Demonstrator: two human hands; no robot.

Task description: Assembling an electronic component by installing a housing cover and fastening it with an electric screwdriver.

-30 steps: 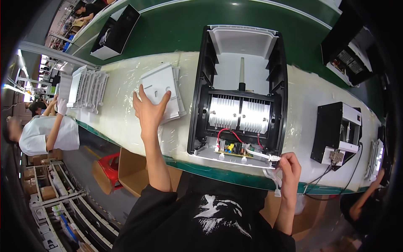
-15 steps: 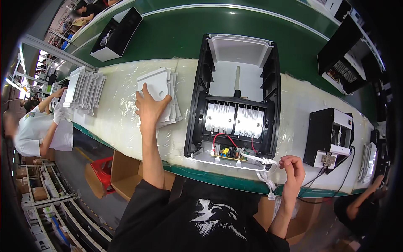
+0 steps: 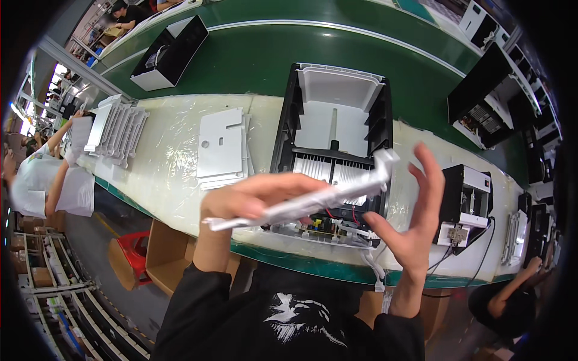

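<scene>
My left hand [image 3: 244,195] grips a white plastic panel [image 3: 301,207], seen nearly edge-on and a little blurred. The panel hangs tilted over the front of an open black-and-white appliance housing [image 3: 289,117], its right end raised. Beside that end, my right hand [image 3: 415,231] is open, thumb and fingers spread, apart from the panel. Inside the housing are silver finned blocks [image 3: 313,169], partly hidden by the panel. A circuit board [image 3: 328,231] with red wires lies at its near edge. White cables [image 3: 374,271] hang over the table edge.
Left of the housing lies a stack of white panels [image 3: 220,156]; farther left, ribbed white parts [image 3: 117,132]. A black box unit [image 3: 463,201] with cables stands at the right. Other black housings [image 3: 171,54] sit on the green surface behind. Co-workers [image 3: 54,186] are at both sides.
My left hand has taken a panel from the stack and brought it rightward before the housing. My right hand has risen from the cables and opened. The view has shifted slightly.
</scene>
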